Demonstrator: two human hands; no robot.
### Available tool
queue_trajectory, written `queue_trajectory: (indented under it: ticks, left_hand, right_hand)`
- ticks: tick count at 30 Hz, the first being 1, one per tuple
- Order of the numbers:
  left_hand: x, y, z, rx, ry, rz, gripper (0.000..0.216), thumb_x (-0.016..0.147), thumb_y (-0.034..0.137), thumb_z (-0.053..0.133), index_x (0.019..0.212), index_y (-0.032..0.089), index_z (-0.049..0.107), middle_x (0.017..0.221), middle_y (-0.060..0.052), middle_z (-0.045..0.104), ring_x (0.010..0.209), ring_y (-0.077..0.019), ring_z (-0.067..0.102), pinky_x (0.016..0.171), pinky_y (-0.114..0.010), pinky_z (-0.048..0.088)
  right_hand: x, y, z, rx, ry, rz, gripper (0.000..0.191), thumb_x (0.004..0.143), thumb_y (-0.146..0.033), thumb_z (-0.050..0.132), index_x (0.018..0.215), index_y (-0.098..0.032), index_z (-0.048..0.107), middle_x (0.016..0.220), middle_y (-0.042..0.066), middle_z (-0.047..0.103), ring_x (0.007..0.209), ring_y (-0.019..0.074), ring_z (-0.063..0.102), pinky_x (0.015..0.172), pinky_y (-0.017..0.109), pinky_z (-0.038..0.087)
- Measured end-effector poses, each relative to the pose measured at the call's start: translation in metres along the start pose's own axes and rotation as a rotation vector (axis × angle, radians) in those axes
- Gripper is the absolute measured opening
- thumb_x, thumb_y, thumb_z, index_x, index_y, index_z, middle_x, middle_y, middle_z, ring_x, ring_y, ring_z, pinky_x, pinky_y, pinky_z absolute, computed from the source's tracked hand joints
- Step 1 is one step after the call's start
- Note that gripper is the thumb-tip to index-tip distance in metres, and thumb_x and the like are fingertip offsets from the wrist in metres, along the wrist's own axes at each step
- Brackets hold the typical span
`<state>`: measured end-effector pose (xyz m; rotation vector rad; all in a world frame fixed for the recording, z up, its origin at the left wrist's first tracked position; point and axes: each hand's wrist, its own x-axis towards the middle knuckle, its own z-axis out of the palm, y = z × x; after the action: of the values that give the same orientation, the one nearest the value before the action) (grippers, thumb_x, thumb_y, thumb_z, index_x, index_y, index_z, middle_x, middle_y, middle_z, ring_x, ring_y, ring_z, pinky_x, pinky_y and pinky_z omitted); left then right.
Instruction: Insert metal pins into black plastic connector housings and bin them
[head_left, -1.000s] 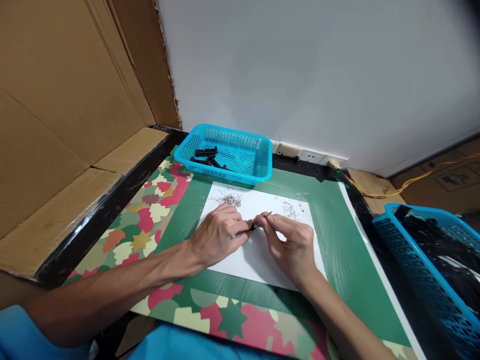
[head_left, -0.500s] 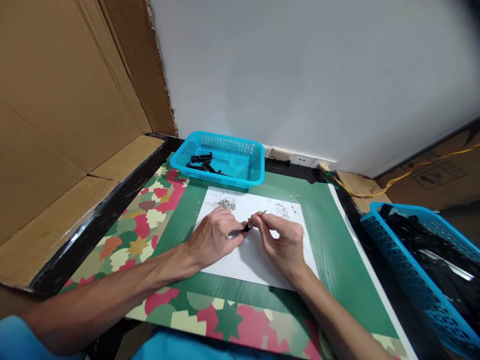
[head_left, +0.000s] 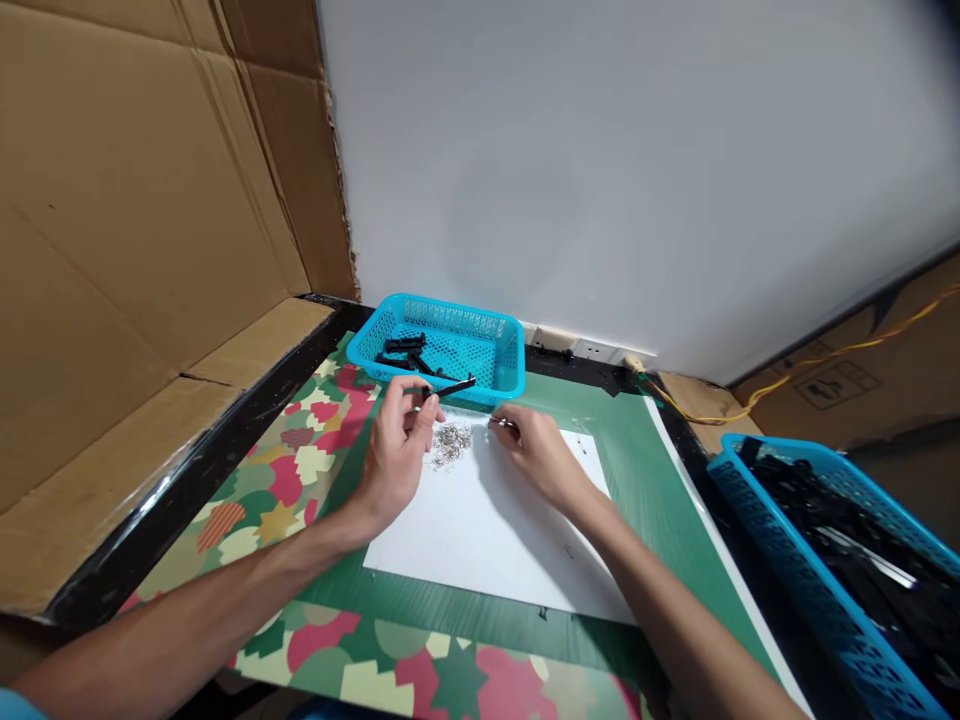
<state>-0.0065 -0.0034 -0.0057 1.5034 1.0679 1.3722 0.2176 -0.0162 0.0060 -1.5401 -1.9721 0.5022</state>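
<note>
My left hand (head_left: 395,450) is raised over the far left corner of the white paper sheet (head_left: 487,530), its fingers pinched on a thin black plastic piece (head_left: 452,386) that points toward the small blue basket (head_left: 510,352). My right hand (head_left: 536,452) rests on the paper's far edge with thumb and finger pinched on a tiny metal part (head_left: 498,422). A heap of small metal parts (head_left: 450,441) lies on the paper between the two hands. Several black pieces (head_left: 409,352) lie in the small basket.
A green mat with patterned borders (head_left: 660,470) covers the table. A large blue basket (head_left: 825,560) full of black parts stands at the right. Cardboard walls (head_left: 135,250) close off the left side. Wall sockets and a yellow wire (head_left: 697,405) run along the back.
Both hands have moved from the middle of the paper toward its far edge. My left hand lifted the black piece up near the small basket, and my right hand separated from it.
</note>
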Motion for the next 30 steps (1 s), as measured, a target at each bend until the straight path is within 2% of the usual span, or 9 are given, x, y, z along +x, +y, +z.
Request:
queue_trajectory:
  ticks: [4,11,19,22,26,30]
  left_hand:
    - [0.001,-0.007,0.002,-0.154,0.009,-0.067,0.027,0.107,0.049,0.060,0.121,0.027,0.051,0.088,0.003,0.061,0.056,-0.0090,0.051,0.050,-0.022,0.041]
    - [-0.004,-0.007,0.006,-0.259,-0.036,-0.117,0.027,0.107,0.047,0.062,0.123,0.028,0.053,0.088,0.004,0.059,0.056,-0.0073,0.049,0.048,-0.019,0.039]
    - [-0.005,-0.008,0.008,-0.340,-0.051,-0.168,0.030,0.105,0.049,0.066,0.121,0.027,0.054,0.090,0.004,0.057,0.055,-0.0055,0.048,0.045,-0.016,0.035]
    - [-0.006,-0.009,0.009,-0.349,-0.063,-0.172,0.033,0.104,0.052,0.067,0.121,0.027,0.054,0.089,0.004,0.058,0.054,-0.0058,0.048,0.043,-0.016,0.036]
    - [-0.007,-0.005,0.010,-0.374,-0.107,-0.199,0.036,0.104,0.054,0.067,0.122,0.026,0.054,0.090,0.003,0.059,0.056,-0.0059,0.050,0.043,-0.015,0.034]
    - [-0.009,-0.002,0.012,-0.452,-0.213,-0.266,0.038,0.103,0.057,0.066,0.120,0.024,0.057,0.083,0.004,0.058,0.052,-0.0055,0.048,0.042,-0.015,0.031]
  right_hand:
    - [0.015,0.000,0.021,-0.011,0.005,0.003,0.023,0.097,-0.022,0.062,0.110,-0.019,0.081,0.074,0.003,0.072,0.063,0.0187,0.058,0.063,0.029,0.035]
    - [0.025,0.005,0.029,-0.004,-0.026,0.039,0.018,0.095,-0.024,0.064,0.095,-0.019,0.082,0.068,0.002,0.069,0.061,0.0179,0.055,0.061,0.028,0.035]
    - [0.021,0.015,0.016,0.042,-0.118,0.086,0.007,0.086,-0.016,0.071,0.086,-0.017,0.078,0.075,0.004,0.074,0.068,0.0190,0.061,0.064,0.028,0.036]
    - [0.017,0.015,0.008,0.089,-0.159,0.090,0.007,0.086,-0.016,0.070,0.080,-0.017,0.072,0.074,0.002,0.071,0.068,0.0178,0.058,0.063,0.027,0.036]
    - [0.009,0.007,-0.007,0.189,-0.198,0.064,0.017,0.097,-0.028,0.064,0.083,-0.018,0.066,0.075,0.000,0.063,0.069,0.0156,0.053,0.062,0.026,0.037]
    - [-0.009,-0.004,-0.022,0.542,-0.218,0.088,0.027,0.101,-0.044,0.069,0.094,-0.018,0.065,0.086,0.001,0.064,0.076,0.0156,0.056,0.067,0.027,0.043]
